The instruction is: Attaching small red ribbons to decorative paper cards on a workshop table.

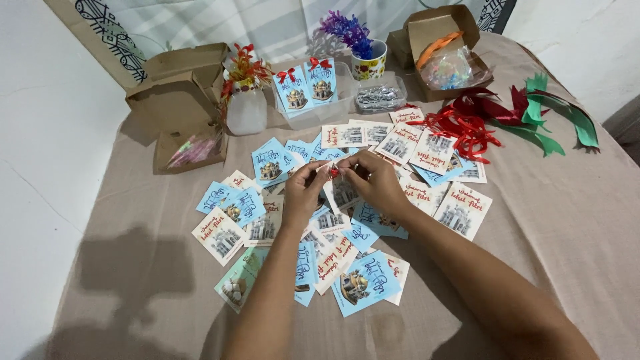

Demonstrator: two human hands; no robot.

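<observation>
Head view showed both hands, left (305, 185) and right (375, 181), pinching a small red bow (333, 172) on a card (342, 192). More cards (360, 283) lay scattered beneath on the tan cloth (567, 233).

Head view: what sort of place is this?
Probably a home craft table: a cloth-covered table strewn with greeting cards, red ribbon pieces and cardboard boxes.

A matt beige cloth (553, 220) covers the table, smooth but for soft folds. The printed cards (363, 283) scattered across it look like thin paper with a slight sheen. At twelve o'clock stands a clear plastic tub (320, 113); at two o'clock lie glossy red ribbons (467, 127) and green ribbons (553, 117). The boxes (177, 93) at ten o'clock are dull brown cardboard.
</observation>
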